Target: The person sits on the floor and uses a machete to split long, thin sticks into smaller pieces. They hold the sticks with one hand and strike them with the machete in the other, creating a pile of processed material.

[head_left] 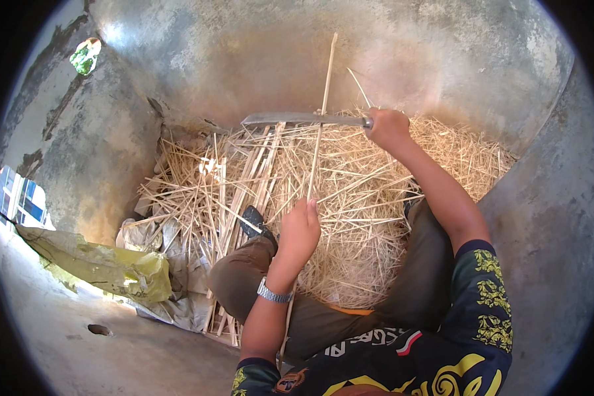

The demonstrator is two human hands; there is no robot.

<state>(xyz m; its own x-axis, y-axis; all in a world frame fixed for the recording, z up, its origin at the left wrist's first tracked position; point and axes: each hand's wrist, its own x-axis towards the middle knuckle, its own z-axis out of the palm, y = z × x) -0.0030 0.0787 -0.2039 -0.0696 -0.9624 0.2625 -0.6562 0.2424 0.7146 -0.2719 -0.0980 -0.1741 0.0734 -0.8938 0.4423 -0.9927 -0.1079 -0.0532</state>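
Observation:
My left hand (299, 231) is closed around a long, thin bamboo strip (316, 155), which points up and away from me. Part of the strip runs on below the hand, beside my wristwatch. In my right hand (387, 129) is the handle of a machete (280, 119), with its long grey blade pointing left. The blade lies across the strip, well beyond my left hand, and seems to touch it. There a small bit of fibre stands out from the strip. My right fingers wrap the handle and hide most of it.
A thick heap of pale shavings (356, 264) covers the floor between my legs. Several longer strips (264, 165) lie at the left, near my dark shoe (252, 221). A yellowish sheet (105, 264) hangs at the left. Worn concrete walls (257, 59) stand close around.

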